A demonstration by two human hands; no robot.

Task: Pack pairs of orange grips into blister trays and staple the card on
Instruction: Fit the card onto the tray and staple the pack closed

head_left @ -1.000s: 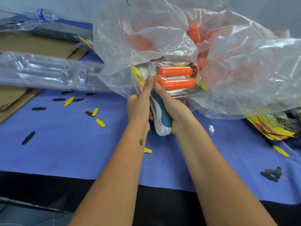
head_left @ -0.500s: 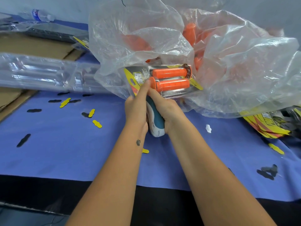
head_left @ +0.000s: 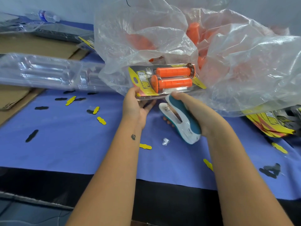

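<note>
The blister pack (head_left: 164, 82), gripped at its near-left corner by the left hand (head_left: 136, 106), lies lengthwise left-to-right (card header leftward) above the blue counter (head_left: 65, 144); the right hand (head_left: 195, 115) clasps the stapler (head_left: 180, 119).

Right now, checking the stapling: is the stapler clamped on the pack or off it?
Off it. The stapler, in the right hand, gapes just below the pack's near edge.

Both forearms are stretched forward; left grip (head_left: 136, 105) is pinched with thumb on top, right grip (head_left: 193, 111) is curled closed
</note>
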